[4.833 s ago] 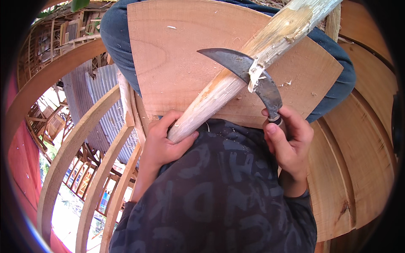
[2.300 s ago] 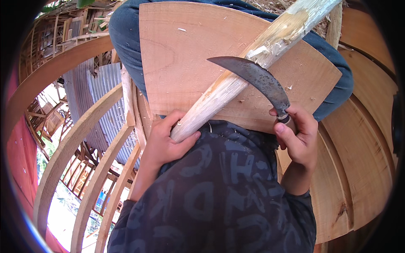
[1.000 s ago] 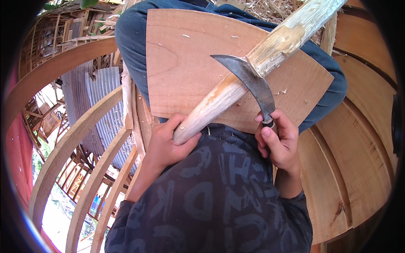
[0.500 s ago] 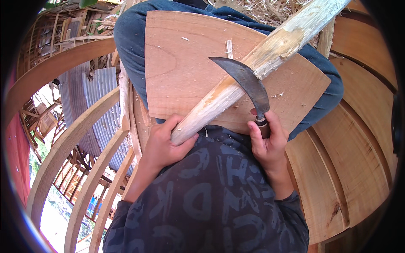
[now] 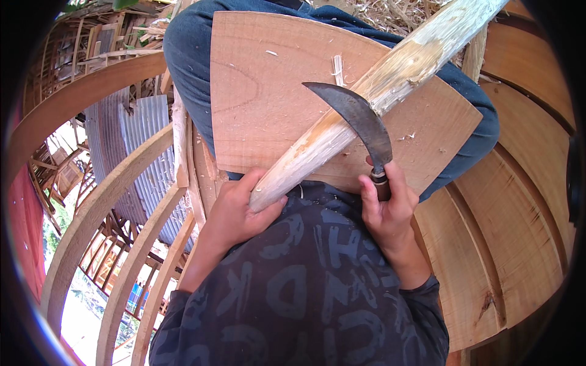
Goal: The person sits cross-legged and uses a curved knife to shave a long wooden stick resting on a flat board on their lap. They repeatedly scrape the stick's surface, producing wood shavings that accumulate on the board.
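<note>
A pale, peeled wooden pole [image 5: 317, 143] slants from my lap up to the far right, lying across a flat wooden board [image 5: 256, 91] on my legs. Its near end is gripped by my left hand [image 5: 238, 204], fingers and thumb wrapped around it. In my right hand [image 5: 394, 204] is the dark handle of a sickle [image 5: 366, 119], thumb along the handle's side. The curved blade crosses over the pole, its tip pointing left; whether its edge bites the wood I cannot tell. A thin wood shaving [image 5: 337, 70] lies on the board beyond the blade.
Curved wooden ribs [image 5: 137, 250] rise on my left, with corrugated metal sheet [image 5: 149, 152] beyond them. On my right are curved wooden planks [image 5: 519, 201]. Shavings [image 5: 381, 15] heap up past my legs, in dark blue trousers [image 5: 189, 73].
The board and the shaving on it have shifted very slightly. Both hands keep their holds, and the sickle stays at nearly the same place over the pole.
</note>
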Demonstrator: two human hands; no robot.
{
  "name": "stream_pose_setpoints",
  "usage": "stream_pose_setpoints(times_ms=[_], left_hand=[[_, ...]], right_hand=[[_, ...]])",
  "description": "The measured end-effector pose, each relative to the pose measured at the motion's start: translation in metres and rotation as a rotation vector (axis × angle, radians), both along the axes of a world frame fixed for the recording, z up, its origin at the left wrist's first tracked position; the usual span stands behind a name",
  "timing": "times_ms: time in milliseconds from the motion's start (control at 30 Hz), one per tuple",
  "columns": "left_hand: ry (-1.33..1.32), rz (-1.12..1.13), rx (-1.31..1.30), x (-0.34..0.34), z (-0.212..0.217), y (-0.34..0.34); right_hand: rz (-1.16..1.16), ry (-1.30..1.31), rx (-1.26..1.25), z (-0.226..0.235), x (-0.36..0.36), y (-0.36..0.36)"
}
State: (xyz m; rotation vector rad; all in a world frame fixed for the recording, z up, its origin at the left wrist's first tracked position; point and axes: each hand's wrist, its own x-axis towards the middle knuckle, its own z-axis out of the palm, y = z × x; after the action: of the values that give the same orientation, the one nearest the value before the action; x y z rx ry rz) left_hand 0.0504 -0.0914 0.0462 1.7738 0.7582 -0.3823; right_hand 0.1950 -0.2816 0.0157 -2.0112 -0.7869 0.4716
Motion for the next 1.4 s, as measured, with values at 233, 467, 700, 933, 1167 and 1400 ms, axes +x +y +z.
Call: stream_pose_setpoints(times_ms=[233, 467, 700, 933, 1167, 1400], left_hand=[[0.025, -0.027, -0.041, 0.003, 0.009, 0.001], [-0.044, -0.018, 0.079, -0.004, 0.003, -0.007], [-0.025, 0.014, 0.071, 0.000, 0.006, -0.008], [-0.045, 0.044, 0.071, 0.000, 0.004, -0.009], [0.000, 0.038, 0.028, 0.002, 0.004, -0.006], [0.033, 0.045, -0.031, 0.001, 0.004, -0.005]], right_hand=[[0.088, 0.142, -0.069, 0.015, 0.017, -0.002], [0.011, 0.789, 0.001, 0.031, 0.020, -0.013], [-0.302, 1.191, 0.293, 0.028, 0.004, -0.003], [-0.133, 1.694, 0.331, 0.025, 0.022, -0.004], [-0.191, 1.137, -0.029, 0.028, 0.008, 0.007], [0.004, 0.402, -0.065, 0.019, 0.004, 0.013]])
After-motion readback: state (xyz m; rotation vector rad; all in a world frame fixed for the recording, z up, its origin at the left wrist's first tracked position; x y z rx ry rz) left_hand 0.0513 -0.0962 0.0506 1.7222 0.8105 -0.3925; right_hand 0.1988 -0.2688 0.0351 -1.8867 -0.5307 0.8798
